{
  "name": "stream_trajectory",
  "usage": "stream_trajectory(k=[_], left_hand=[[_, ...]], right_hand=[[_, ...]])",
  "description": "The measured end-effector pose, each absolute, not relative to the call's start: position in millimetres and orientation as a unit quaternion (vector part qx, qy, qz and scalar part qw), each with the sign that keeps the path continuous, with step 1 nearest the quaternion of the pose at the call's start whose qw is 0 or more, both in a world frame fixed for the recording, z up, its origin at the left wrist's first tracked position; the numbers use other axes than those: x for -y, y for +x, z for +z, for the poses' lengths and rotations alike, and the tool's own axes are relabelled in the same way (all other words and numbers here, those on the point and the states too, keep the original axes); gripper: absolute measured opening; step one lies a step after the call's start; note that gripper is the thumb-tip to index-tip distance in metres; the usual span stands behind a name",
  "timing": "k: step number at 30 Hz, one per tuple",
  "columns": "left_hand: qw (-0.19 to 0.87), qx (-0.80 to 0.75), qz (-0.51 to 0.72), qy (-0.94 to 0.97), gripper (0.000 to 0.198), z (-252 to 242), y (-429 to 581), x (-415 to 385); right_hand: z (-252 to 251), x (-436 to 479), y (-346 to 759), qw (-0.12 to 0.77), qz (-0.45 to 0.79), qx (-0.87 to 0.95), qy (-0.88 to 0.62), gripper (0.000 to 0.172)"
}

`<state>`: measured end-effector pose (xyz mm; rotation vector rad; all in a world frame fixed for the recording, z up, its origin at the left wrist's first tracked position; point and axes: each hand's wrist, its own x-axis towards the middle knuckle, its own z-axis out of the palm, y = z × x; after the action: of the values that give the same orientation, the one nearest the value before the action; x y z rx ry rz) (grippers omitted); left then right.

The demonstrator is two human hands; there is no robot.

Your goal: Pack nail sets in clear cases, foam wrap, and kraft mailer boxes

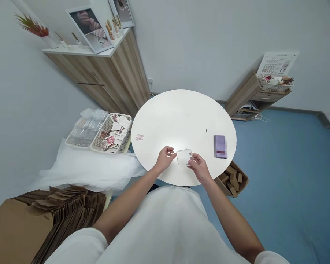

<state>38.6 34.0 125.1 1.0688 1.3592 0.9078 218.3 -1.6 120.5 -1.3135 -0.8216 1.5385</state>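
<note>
A small see-through plastic case (184, 157), roughly rectangular with rounded corners, is held just over the near part of the round white table (181, 110). My right hand (200, 168) pinches its right side between thumb and fingers. On the other side, my left hand (165, 159) has its fingers loosely curved and apart, the thumb tip at the case's left edge. Whether that thumb presses on it is hard to tell. To the right on the table lies a purple, blurred rectangular item (220, 146). A small pink-patterned sheet (139, 137) lies at the left.
Left of the table stand a basket of printed cards (128, 146) and a bin of clear plastic boxes (84, 132). Folded brown cardboard (79, 209) is stacked near my left arm. A carton of small boxes (245, 180) sits below the table's right edge. A tiny dark object (206, 131) lies on the tabletop.
</note>
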Motion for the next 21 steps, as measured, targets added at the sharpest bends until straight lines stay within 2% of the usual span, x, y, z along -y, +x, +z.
stream_trajectory(k=[3,10,17,21], left_hand=[[0.542,-0.583,0.367,0.481,0.022,123.7,57.2,-28.4],[0.665,-0.506,0.361,0.414,0.034,129.7,84.2,-31.7],[0.708,-0.495,0.356,0.357,0.038,119.3,68.7,-47.6],[0.732,-0.477,0.333,0.355,0.039,112.2,54.7,-55.1]], right_hand=[[113.9,-8.3,226.0,0.47,0.538,0.38,-0.587,0.034],[112.9,-17.5,216.5,0.43,0.332,0.567,-0.62,0.033],[117.2,-14.5,202.3,0.363,0.289,0.694,-0.55,0.045],[114.2,-13.0,208.9,0.406,0.261,0.623,-0.616,0.038]])
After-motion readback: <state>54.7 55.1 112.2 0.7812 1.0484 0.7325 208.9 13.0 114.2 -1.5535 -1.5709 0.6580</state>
